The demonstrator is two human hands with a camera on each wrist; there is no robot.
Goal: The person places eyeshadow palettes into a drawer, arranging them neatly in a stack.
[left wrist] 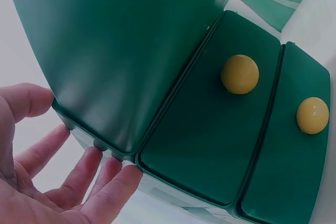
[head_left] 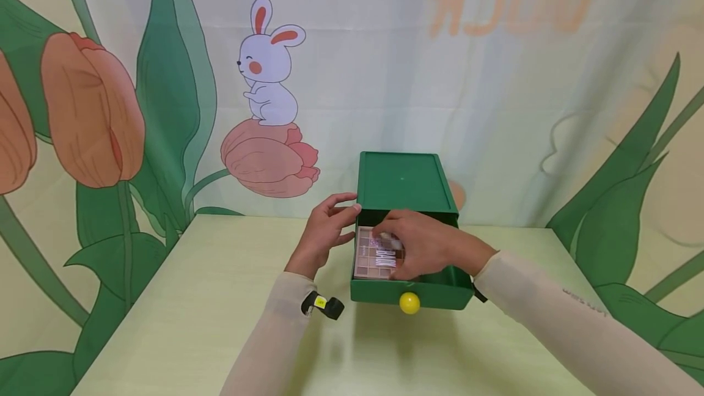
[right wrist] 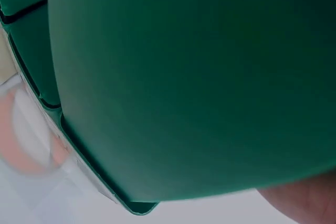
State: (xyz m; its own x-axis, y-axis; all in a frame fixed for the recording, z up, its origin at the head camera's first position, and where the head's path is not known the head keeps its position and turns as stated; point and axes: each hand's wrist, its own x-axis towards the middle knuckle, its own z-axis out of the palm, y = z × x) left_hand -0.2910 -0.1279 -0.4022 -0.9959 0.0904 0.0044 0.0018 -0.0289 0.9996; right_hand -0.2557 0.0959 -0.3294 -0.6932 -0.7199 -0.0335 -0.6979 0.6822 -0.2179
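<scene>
A small green drawer cabinet (head_left: 404, 182) stands on the table with its top drawer (head_left: 379, 292) pulled out; a yellow round knob (head_left: 409, 303) is on the drawer's front. Inside, at the drawer's left, lies an eyeshadow palette (head_left: 364, 255) with a grid of pale and pink squares and white lettering. My right hand (head_left: 426, 243) reaches into the drawer and grips the palette, fingers toward its far edge and thumb toward its near edge. My left hand (head_left: 324, 231) rests its fingertips along the cabinet's left side, by the open drawer.
Two lower drawers, the middle one (left wrist: 210, 124) and the bottom one (left wrist: 294, 166), are pushed in, each with a yellow knob. The pale table (head_left: 192, 310) extends on both sides. A printed curtain (head_left: 352, 78) hangs close behind the cabinet.
</scene>
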